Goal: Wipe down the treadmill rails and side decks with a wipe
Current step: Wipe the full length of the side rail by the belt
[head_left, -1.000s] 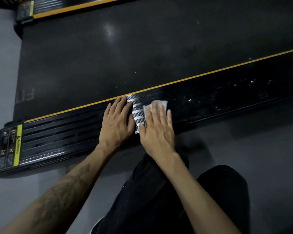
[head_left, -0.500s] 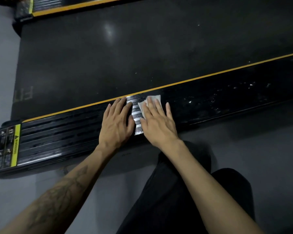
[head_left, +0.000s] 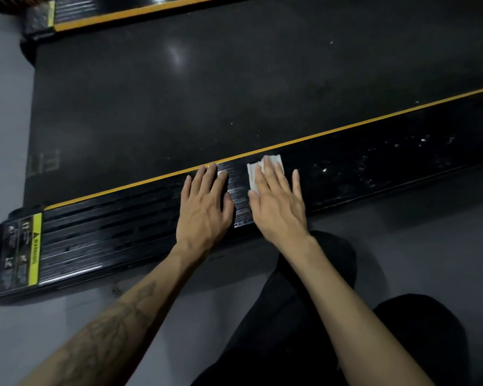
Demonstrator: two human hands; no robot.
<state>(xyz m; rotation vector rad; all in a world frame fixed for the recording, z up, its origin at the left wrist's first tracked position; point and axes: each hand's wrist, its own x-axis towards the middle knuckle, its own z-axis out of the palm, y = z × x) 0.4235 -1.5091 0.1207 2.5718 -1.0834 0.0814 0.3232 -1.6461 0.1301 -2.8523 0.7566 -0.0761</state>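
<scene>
wipe (head_left: 253, 174) under right fingers (head_left: 268, 169), side deck (head_left: 123, 232)

To the right of the right hand (head_left: 279, 207) the near side deck (head_left: 402, 165) runs bare and speckled — an open lane. Leftward, the left hand (head_left: 204, 210), lying flat on the same deck just beside it, blocks that way.

Most of the wipe (head_left: 253, 176) under the right hand (head_left: 279, 207); warning label (head_left: 25, 246) print perhaps illegible.
</scene>
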